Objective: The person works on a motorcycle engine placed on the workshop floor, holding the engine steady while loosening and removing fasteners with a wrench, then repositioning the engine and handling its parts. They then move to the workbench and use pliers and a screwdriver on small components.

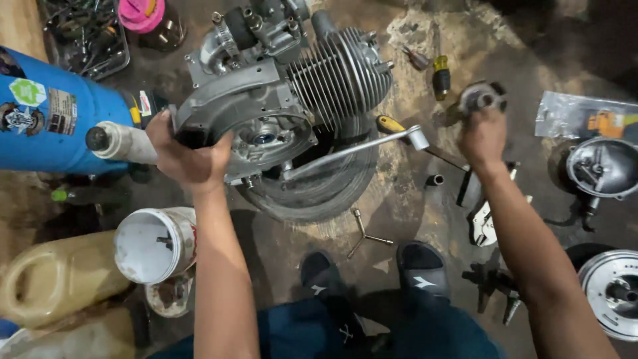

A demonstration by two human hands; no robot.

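A grey engine (279,86) with a finned cylinder rests on a black tyre (325,186) lying flat on the floor. My left hand (186,153) grips the left edge of the engine's round casing. My right hand (484,133) is stretched out to the right and closed on a small round metal part (482,98) held above the floor. A long chrome socket wrench (359,149) sticks out from the engine's underside toward the right.
A blue cylinder (46,113) lies at left, with a white bucket (149,246) and a yellowish jug (53,276) below it. A three-way wrench (362,233), screwdrivers (440,76), a metal cover (601,166), a drum (615,289) and a plastic bag (578,116) lie scattered. My feet (372,272) are near.
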